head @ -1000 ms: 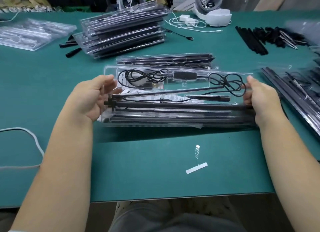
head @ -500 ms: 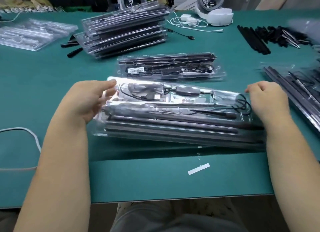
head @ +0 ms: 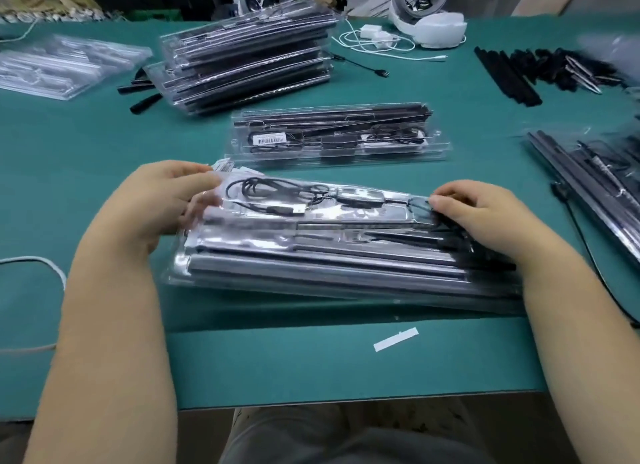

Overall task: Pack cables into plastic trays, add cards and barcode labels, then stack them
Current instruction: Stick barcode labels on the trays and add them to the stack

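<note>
A clear plastic tray [head: 329, 256] holding black rods and a coiled black cable lies across the green mat in front of me, its clear lid folded down over the contents. My left hand [head: 162, 204] grips the tray's left end, fingers curled over the lid near a white card [head: 227, 167] that sticks out at the back corner. My right hand [head: 485, 218] presses down on the right end, fingers curled onto the lid. Behind it lies a closed tray with a barcode label [head: 270, 140]. A stack of packed trays [head: 249, 58] stands further back.
Empty clear trays [head: 65, 65] lie at the far left, loose black rods [head: 509, 76] at the far right, and more rods in plastic [head: 595, 173] at the right edge. A white paper strip [head: 396, 339] lies near the mat's front edge. A grey cable [head: 41, 266] loops at left.
The lid, open a second ago, has been folded over the cable and rods. Both hands moved from the tray's ends onto the top, and the tray slid slightly toward me.
</note>
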Motion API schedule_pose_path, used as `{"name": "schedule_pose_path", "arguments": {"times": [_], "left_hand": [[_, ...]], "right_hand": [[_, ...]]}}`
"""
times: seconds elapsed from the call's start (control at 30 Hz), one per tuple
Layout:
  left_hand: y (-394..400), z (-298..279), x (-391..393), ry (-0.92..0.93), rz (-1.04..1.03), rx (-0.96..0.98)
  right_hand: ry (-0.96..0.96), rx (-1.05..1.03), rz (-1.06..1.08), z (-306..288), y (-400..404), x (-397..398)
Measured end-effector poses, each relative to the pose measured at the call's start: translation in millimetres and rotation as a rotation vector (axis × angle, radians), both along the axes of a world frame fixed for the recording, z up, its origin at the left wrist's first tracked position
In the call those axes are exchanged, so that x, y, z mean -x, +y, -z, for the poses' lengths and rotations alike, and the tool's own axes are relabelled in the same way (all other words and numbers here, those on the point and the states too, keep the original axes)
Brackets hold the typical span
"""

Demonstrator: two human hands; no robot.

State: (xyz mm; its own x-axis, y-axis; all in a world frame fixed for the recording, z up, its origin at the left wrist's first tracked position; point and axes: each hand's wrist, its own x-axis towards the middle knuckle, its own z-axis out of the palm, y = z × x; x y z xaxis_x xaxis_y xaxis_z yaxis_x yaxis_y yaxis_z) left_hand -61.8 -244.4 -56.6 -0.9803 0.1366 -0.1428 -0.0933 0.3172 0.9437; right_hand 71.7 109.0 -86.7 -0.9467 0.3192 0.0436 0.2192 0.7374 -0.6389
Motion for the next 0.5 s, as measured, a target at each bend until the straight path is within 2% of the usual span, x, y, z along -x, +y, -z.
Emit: {"name": "schedule_pose_path", "arguments": {"times": [0.2, 0.3, 0.43, 0.5], "left_hand": [[-35, -9, -4, -0.064, 0.041, 0.254], [-43, -16, -6, -0.093, 0.0, 0.384], [-39, -19, -6, -0.27, 0.096, 0.647], [-31, -19, -6, -0.274, 0.141, 0.743]], "right_hand": [[0.116, 0.12, -0.104, -4, -12, -3], [0.079, 0.167, -0.201, -8, -18, -4], [0.014, 0.169, -0.294, -7, -21, -4], [-0.015, 0.136, -0.289, -5, -21, -3]]}}
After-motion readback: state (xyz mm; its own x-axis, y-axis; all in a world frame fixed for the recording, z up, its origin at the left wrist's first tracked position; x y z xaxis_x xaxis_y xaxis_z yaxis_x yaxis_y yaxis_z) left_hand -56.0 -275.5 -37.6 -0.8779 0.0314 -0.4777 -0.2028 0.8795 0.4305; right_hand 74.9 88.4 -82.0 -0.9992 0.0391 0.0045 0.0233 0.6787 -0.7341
